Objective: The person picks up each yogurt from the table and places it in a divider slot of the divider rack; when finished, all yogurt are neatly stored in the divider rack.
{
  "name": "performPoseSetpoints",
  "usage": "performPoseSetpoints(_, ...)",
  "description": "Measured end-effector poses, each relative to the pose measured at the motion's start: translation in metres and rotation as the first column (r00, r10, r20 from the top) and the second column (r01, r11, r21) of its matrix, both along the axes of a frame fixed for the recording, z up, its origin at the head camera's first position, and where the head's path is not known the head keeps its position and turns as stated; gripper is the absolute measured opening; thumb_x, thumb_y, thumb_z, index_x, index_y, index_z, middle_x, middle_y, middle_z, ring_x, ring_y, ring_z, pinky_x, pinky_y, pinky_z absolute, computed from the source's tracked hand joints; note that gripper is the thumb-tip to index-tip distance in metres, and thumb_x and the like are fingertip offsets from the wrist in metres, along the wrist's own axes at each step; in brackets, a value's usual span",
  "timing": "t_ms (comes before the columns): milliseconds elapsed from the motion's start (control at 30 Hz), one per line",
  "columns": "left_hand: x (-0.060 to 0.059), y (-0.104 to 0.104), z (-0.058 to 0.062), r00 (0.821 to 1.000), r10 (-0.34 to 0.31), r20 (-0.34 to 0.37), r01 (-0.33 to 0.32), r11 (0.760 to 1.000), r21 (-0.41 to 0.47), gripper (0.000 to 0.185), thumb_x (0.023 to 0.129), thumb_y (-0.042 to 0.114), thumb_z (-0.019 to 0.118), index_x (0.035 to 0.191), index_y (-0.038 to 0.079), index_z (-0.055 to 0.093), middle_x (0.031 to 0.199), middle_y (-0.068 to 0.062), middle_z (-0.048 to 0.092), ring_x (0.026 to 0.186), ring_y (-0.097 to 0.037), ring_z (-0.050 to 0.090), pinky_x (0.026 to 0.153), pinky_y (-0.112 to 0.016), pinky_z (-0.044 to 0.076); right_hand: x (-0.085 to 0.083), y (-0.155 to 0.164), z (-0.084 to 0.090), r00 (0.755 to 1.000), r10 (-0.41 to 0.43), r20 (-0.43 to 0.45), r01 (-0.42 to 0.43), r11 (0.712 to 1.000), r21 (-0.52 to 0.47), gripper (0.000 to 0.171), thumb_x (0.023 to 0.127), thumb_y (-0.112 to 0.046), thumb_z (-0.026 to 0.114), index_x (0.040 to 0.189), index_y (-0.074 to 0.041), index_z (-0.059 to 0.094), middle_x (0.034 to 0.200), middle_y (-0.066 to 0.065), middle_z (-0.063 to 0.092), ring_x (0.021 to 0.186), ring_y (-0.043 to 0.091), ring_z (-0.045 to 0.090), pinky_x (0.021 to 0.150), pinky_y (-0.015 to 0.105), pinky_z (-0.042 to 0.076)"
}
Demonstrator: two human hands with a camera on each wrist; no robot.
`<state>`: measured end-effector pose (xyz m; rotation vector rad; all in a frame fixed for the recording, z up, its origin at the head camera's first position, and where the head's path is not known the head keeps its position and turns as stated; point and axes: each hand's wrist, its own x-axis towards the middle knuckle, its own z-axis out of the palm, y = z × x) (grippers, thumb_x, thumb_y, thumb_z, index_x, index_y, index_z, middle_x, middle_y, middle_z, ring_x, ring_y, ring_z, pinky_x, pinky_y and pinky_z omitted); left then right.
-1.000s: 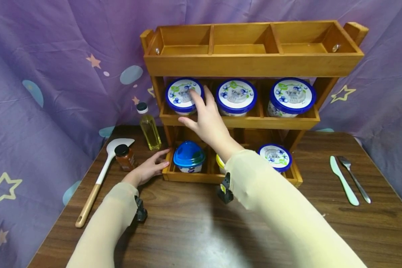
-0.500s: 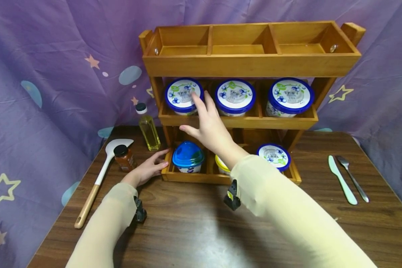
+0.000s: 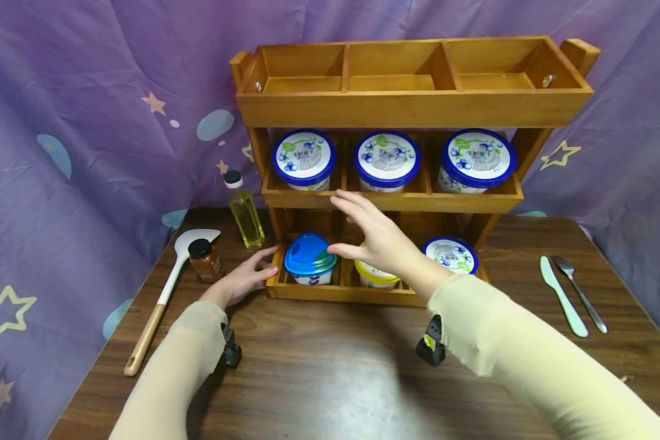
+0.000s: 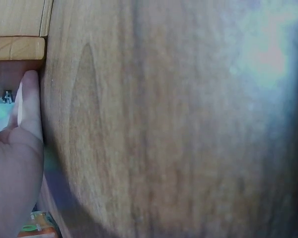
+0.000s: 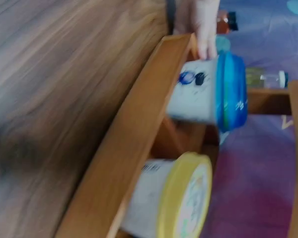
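Right now the right hand hovers, fingers spread and holding nothing, just in front of the wooden rack, over the bottom tier's middle compartment where one yellow-lidded tub sits. The left hand lies flat on the dark wooden table, fingers straight, fingertips touching the rack's lower left corner.

Count the tiers: three. The top one has three compartments. The middle one carries three white tubs with blue-rimmed lids, left, centre and right. The bottom one carries three more: one tub with a domed blue lid on the left, the yellow-lidded one in the middle, one blue-rimmed tub on the right.

Left of the rack stand one oil bottle and one small spice jar, beside one white spatula with a wooden handle. Off to the right lie one pale knife and one fork, side by side.
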<state>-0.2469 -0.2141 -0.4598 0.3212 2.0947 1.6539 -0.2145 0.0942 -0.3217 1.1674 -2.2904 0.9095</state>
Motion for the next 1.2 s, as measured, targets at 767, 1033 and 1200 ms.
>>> performPoseSetpoints(767, 0.004, 0.001, 0.001, 1.0, -0.006, -0.021, 0.005, 0.999, -0.051, 0.064, 0.099, 0.027, 0.049, 0.151, 0.015, 0.014, 0.144, -0.027, 0.022, 0.13, -0.039, 0.028, 0.1, -0.055, 0.032, 0.018, 0.119, -0.05, 0.983, -0.165, 0.086, 0.151, 0.977, 0.151, 0.069, 0.065, -0.024, 0.086, 0.127, -0.01, 0.058, 0.124, 0.008, 0.059, 0.106, 0.024, 0.054, 0.085, 0.04, 0.044)
performPoseSetpoints(1033, 0.004, 0.001, 0.0, 0.999, -0.014, -0.035, 0.013, 0.999, -0.03, 0.064, 0.099, 0.022, 0.049, 0.151, 0.013, 0.014, 0.144, -0.028, 0.021, 0.13, -0.04, 0.028, 0.099, -0.054, 0.034, 0.026, 0.157, -0.059, 0.948, -0.297, 0.114, 0.275, 0.946, 0.172, 0.067, 0.067, -0.024, 0.085, 0.128, -0.016, 0.058, 0.123, 0.008, 0.059, 0.107, 0.022, 0.051, 0.086, 0.038, 0.04)
performPoseSetpoints(1200, 0.003, -0.001, 0.004, 0.999, -0.027, -0.039, 0.026, 0.999, -0.046, 0.063, 0.099, 0.022, 0.049, 0.151, 0.012, 0.015, 0.139, -0.03, 0.029, 0.125, -0.04, 0.035, 0.097, -0.052, 0.037, 0.03, 0.175, -0.061, 0.931, -0.349, 0.105, 0.325, 0.926, 0.193, 0.067, 0.067, -0.024, 0.085, 0.128, -0.014, 0.058, 0.12, 0.009, 0.061, 0.101, 0.021, 0.051, 0.079, 0.035, 0.039)
